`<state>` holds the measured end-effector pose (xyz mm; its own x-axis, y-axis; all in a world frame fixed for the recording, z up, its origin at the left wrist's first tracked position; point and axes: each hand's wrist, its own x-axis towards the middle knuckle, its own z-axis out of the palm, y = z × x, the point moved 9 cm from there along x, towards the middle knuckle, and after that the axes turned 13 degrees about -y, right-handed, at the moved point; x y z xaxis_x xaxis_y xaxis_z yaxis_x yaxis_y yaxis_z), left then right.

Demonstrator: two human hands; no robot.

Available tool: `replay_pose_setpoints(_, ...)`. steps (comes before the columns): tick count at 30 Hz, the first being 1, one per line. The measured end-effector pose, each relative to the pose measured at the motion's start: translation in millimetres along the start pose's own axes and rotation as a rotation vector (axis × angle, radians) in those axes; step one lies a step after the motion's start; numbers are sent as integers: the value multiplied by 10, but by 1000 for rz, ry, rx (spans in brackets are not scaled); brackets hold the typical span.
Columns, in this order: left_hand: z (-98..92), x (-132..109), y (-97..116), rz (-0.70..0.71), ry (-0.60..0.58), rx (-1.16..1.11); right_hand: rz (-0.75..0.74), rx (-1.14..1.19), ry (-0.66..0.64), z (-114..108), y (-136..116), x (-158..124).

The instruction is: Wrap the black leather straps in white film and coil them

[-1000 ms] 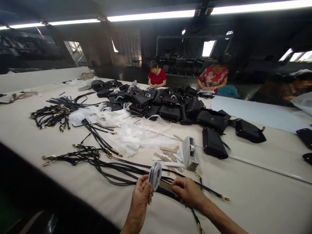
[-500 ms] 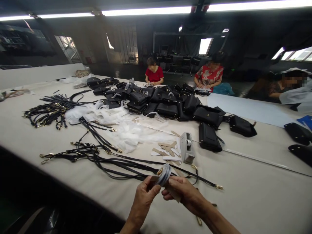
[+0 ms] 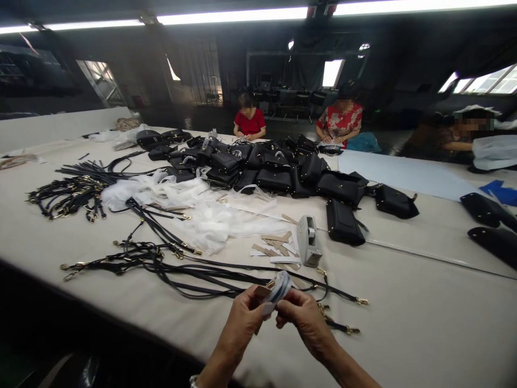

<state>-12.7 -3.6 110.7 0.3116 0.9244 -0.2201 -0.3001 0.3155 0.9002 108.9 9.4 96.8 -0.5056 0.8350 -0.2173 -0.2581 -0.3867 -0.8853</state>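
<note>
Pale table (image 3: 428,307) bears black bags (image 3: 273,179) and straps (image 3: 153,256) beyond hands (image 3: 239,319) pinching a wrapped coil (image 3: 282,285).

Big cream-covered table (image 3: 424,302), pretty loaded. Black straps (image 3: 189,273) with gold clips (image 3: 362,302) sprawl along the near side, another strap bunch (image 3: 83,186) sits farther left. White wrapping (image 3: 210,226) heaped mid-table, black bags (image 3: 274,179) piled beyond it, grey tape dispenser (image 3: 307,248) just right of loose card strips (image 3: 279,245).

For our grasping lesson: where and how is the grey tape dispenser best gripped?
Likely its two long sides, from above: the grey tape dispenser is narrow, with nothing over it, while paper strips lie close on the left and a gold clasp just in front.
</note>
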Motion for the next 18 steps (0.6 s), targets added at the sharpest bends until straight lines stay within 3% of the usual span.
replay_pose_setpoints(7, 107, -41, 270, 196, 90, 328, -174, 31, 270, -131, 112, -16)
replay_pose_setpoints(11, 150, -41, 363, 177, 25, 562, -187, 15, 384, -163, 130, -62)
replay_pose_setpoints(15, -1, 34, 312, 69, 29, 592, -151, -21, 346, -104, 114, -59)
replay_pose_setpoints(18, -95, 86, 187, -8, 13, 416, -116, -33, 272, -42, 110, -36)
